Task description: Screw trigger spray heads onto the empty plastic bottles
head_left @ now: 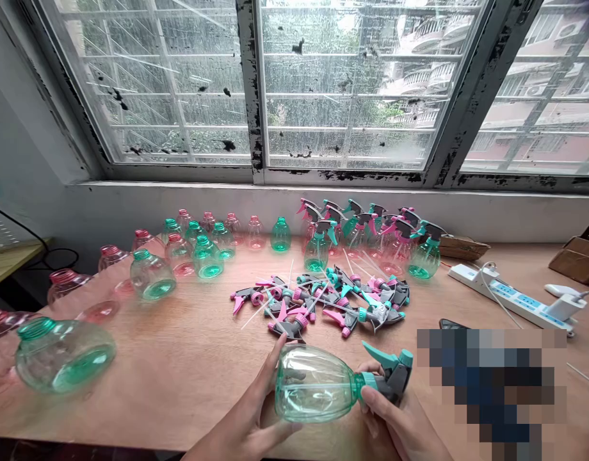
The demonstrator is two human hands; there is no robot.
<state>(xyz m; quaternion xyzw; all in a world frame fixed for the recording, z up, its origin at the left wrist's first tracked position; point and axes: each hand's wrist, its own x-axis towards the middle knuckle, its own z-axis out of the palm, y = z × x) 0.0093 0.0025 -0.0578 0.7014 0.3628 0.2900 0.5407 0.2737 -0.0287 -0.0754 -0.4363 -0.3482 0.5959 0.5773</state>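
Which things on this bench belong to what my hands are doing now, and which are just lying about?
In use:
- green bottle lying sideways, held by left hand
- teal-grey trigger head at its neck, gripped by right hand
- loose trigger heads
- capless bottles
- finished sprayers

Lying about:
- power strip
- brown box
- phone

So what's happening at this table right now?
A person holds a green spray bottle on its side above the wooden table. The left hand cups the bottle body, and the right hand grips the teal and grey trigger head at its neck. A pile of loose trigger heads lies just beyond. Capless bottles stand to the left, and finished sprayers line the window wall.
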